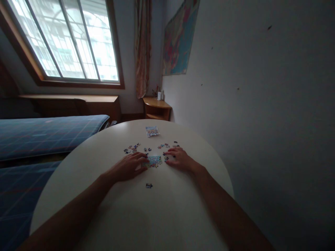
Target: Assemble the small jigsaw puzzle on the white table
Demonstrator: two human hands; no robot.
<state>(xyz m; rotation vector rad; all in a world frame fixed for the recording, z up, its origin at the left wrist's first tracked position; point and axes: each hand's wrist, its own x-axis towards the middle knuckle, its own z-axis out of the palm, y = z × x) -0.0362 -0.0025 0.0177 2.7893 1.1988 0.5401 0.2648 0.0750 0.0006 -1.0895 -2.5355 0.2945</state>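
Note:
A partly joined jigsaw puzzle (155, 160) lies flat on a round white table (167, 216). My left hand (130, 166) rests at its left side, fingers stretched out and apart, the tips touching or just over the puzzle's left edge. To the right of the puzzle, my right hand (181, 159) is spread low over the table, its fingertips beside a few loose puzzle pieces (165, 158). Neither hand visibly grips anything. Nearer to me lies a small joined clump of pieces (149, 185). Beyond the hands are scattered pieces (132, 148) on the left and more pieces (163, 145) on the right.
A picture sheet or packet (152, 131) lies toward the table's far edge. Left of the table stands a bed with a blue plaid mattress (52, 134). A white wall (261, 115) runs along the right, and a wooden corner shelf (157, 103) stands behind the table.

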